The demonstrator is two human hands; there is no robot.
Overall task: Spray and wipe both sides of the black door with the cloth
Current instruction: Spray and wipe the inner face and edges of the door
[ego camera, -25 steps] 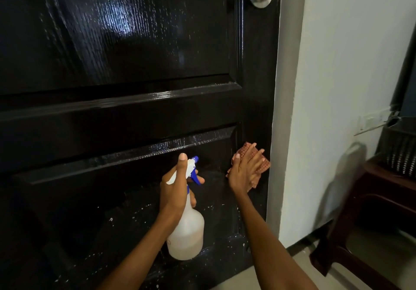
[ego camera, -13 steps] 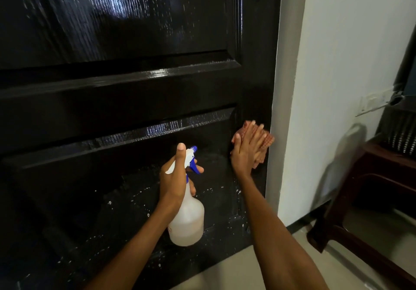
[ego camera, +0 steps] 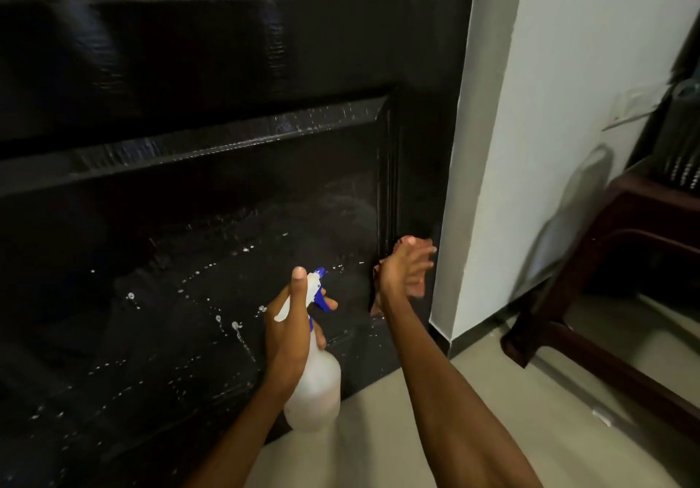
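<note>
The glossy black door fills the left and middle of the view, its lower panel speckled with white spray droplets. My left hand grips the neck of a white spray bottle with a blue trigger, held just in front of the lower panel. My right hand presses a reddish cloth with straight fingers against the door's right stile, low down near the frame. Most of the cloth is hidden behind the hand.
A grey door frame and white wall stand right of the door. A dark wooden chair sits at the right on the pale tiled floor. A wall switch plate is at the upper right.
My right hand has slid the cloth down the door's right edge toward the bottom. The view has tilted downward, so the knob and upper panel are out of sight. The bottle hand stays near the lower panel.
</note>
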